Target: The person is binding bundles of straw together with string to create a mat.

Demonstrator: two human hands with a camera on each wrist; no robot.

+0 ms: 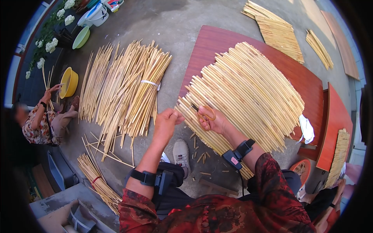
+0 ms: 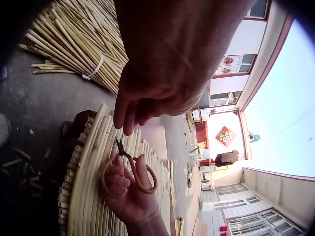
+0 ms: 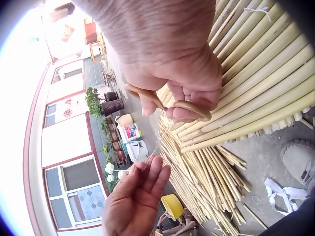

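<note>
My right hand (image 1: 218, 122) holds a pair of scissors (image 2: 123, 153) with dark blades and tan loop handles, its fingers through the loops. The blades point toward my left hand (image 1: 165, 125), whose thumb and fingertips pinch a thin thread (image 3: 157, 149). Both hands are over the near left edge of a wide mat of pale stalks (image 1: 248, 93), laid side by side. The mat lies on a reddish-brown board (image 1: 202, 42). A small white knot of string (image 3: 259, 10) shows on the stalks in the right wrist view.
Loose stalks (image 1: 112, 85) lie on the ground at left, beside a tied bundle (image 1: 93, 180). Short cut pieces (image 1: 201, 157) are scattered near my shoe (image 1: 180, 153). Another person (image 1: 42, 124) sits at far left by a yellow basin (image 1: 69, 83). More stalk mats (image 1: 278, 35) lie behind.
</note>
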